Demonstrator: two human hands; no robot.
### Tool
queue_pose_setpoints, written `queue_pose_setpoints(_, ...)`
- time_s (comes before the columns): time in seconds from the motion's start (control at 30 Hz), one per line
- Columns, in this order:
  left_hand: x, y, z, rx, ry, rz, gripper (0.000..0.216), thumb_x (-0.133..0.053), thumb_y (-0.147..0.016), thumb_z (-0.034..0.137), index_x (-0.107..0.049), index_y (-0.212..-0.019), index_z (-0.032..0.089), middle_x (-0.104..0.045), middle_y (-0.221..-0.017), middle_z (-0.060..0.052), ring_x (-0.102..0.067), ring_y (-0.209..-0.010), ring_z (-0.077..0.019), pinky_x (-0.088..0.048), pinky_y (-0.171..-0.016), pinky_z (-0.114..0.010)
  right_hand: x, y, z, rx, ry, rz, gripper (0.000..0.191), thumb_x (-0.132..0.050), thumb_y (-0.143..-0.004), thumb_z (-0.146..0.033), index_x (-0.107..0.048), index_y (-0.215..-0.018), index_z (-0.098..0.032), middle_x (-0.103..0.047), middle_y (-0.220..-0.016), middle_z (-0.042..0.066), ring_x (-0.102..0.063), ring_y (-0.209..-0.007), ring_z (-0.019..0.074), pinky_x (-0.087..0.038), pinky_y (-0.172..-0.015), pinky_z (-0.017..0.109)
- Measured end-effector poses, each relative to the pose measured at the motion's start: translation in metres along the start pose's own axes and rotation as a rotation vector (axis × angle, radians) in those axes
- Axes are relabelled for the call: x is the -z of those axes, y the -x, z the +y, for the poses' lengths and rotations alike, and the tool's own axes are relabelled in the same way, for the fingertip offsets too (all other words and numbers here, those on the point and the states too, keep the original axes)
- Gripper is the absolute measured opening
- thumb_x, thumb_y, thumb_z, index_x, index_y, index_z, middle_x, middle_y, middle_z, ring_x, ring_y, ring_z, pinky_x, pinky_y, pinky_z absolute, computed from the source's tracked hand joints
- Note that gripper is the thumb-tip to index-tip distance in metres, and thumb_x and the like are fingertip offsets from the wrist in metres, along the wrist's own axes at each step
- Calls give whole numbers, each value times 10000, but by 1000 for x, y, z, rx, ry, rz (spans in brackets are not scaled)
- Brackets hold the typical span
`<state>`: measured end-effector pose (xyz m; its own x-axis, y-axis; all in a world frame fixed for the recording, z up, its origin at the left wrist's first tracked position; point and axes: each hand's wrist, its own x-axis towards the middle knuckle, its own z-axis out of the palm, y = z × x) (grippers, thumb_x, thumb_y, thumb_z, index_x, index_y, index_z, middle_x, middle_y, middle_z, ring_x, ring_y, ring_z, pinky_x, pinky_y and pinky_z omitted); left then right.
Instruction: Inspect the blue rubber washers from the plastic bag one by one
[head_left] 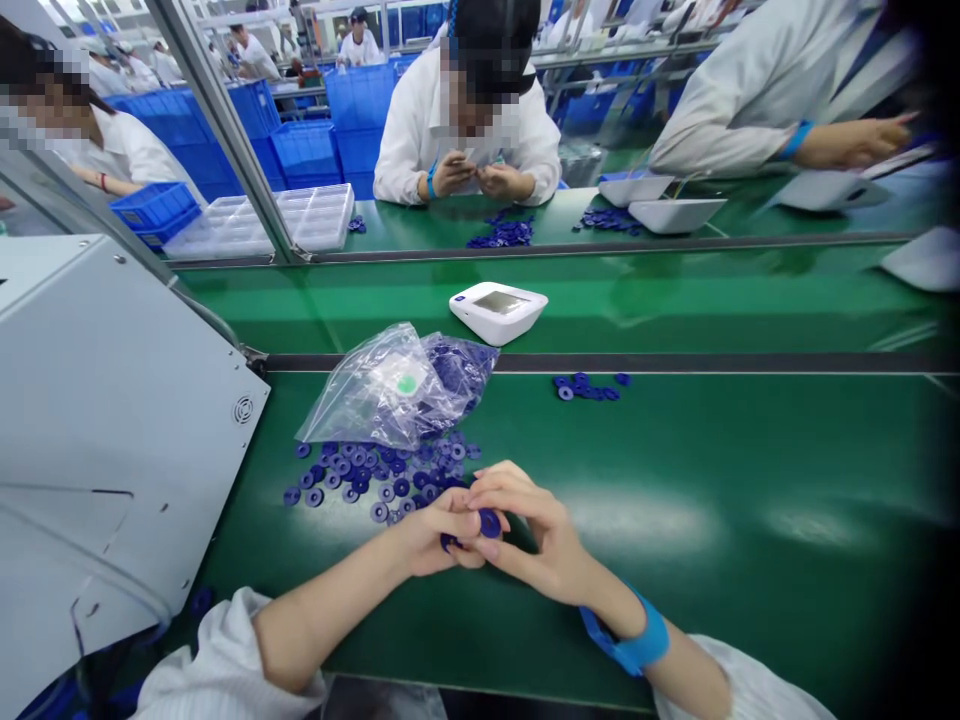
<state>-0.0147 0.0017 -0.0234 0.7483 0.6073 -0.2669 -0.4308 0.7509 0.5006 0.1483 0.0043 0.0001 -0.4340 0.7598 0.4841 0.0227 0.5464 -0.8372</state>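
My left hand (435,535) and my right hand (529,530) meet over the green mat, fingers pinched together. Between them sits a small blue ring-shaped part (490,522), held by both hands. A second blue piece peeks out under my left fingers (448,543). Just beyond my hands lies a scatter of several blue rings (375,475). Behind that pile, a clear plastic bag (397,390) with a green sticker holds more blue rings. My right wrist wears a blue strap (630,640).
A grey machine housing (112,420) fills the left side. A white device (499,310) rests on the conveyor belt, and a small group of blue rings (589,387) lies to its right. Across the belt sit other workers in white coats, with white trays (675,213) and blue crates (307,150).
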Motion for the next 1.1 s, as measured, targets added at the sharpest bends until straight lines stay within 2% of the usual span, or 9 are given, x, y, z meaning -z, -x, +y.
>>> queue_pose_setpoints(0.23,1,0,0,9,-12,-8,446,-857,-564,407,-683,-773,53,-401,-535,11,-269,-452,-34,-91,-452,-225,-3,3,4,-16,-38,53,340,-763,-741,-169,-669,-1055,-257,-686,-912,48,-600,-903,227,-516,-826,432)
queue_pose_setpoints(0.47,0,1,2,37,-23,-31,376,-830,-590,373,-699,-743,56,-398,-517,3,-268,-451,-44,-86,-450,-221,-3,3,3,2,-43,66,283,-771,-744,-218,-674,-1009,-243,-690,-894,48,-612,-880,224,-501,-863,445)
queue_pose_setpoints(0.67,-2,3,3,57,-35,-21,371,-828,-591,334,-728,-761,20,-481,-574,-56,-309,-468,-56,-96,-454,-241,-2,5,0,-28,-66,34,271,-778,-750,-294,-683,-999,-244,-686,-897,56,-608,-894,234,-496,-864,449)
queue_pose_setpoints(0.87,-1,3,4,88,-48,17,285,-811,-601,251,-719,-741,20,-519,-602,-79,-380,-484,-77,-155,-451,-235,-1,4,-2,-18,-75,27,273,-771,-759,-280,-672,-1012,-251,-689,-894,54,-613,-877,230,-497,-851,447)
queue_pose_setpoints(1.1,2,3,2,117,-73,52,186,-770,-677,260,-715,-691,83,-556,-606,-80,-478,-538,-132,-273,-480,-240,-1,5,-2,-33,-86,11,276,-773,-753,-261,-675,-1011,-246,-692,-898,53,-619,-874,230,-493,-888,468)
